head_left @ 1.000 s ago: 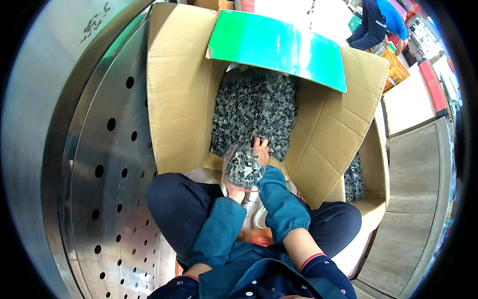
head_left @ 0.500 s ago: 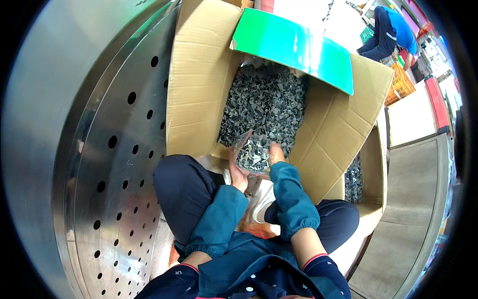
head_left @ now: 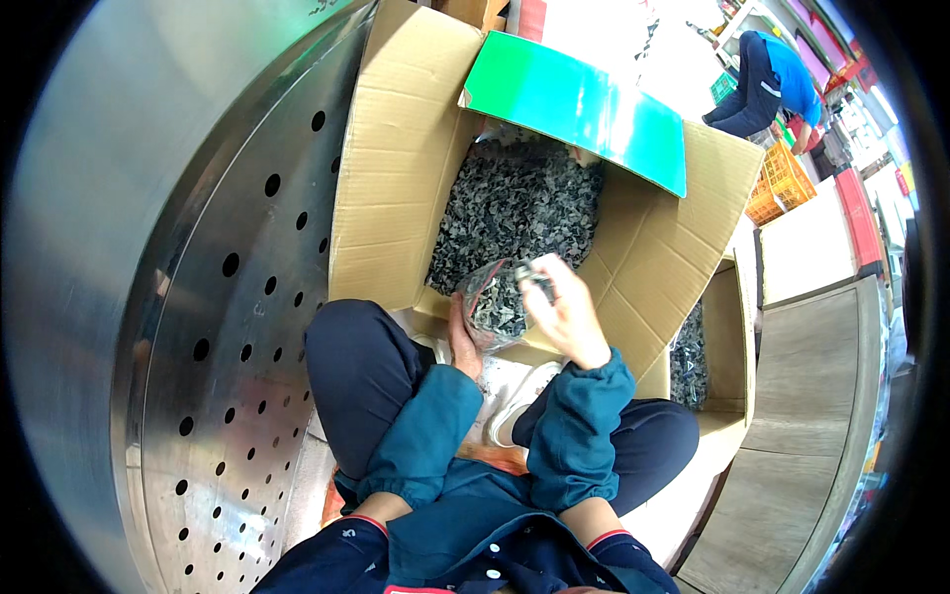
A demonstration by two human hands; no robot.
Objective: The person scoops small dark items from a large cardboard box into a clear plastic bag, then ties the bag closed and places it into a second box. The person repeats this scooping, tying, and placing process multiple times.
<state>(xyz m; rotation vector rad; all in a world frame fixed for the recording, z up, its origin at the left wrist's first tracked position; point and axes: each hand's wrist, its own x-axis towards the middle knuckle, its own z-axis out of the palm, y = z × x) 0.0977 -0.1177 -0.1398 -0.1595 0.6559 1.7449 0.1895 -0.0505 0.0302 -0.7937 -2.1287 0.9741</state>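
We are holding a clear bag (head_left: 498,322) of dark, crinkled flakes between our knees, just in front of the open carton's loose pile. Our left hand (head_left: 463,340) is grasping it from the left and below, probably because the thin plastic is needing support to stand with its mouth upward. Our right hand (head_left: 569,315) is hovering at the bag's upper right with fingers curled inward; blur is leaving us unable to tell whether it is pinching anything.

Our left forearm is rising from the lower edge nearly straight, while our right arm is bending outward and angling back in, the wrist standing higher than the bag.

Farther out, the large carton (head_left: 388,188) is facing us with its flaps spread, seemingly so that the pile (head_left: 520,203) is lying within easy reach. A second carton (head_left: 732,332) is sitting to the right, a perforated metal panel (head_left: 252,307) is standing at left, and a co-worker (head_left: 787,74) is bending near an orange crate (head_left: 780,188).
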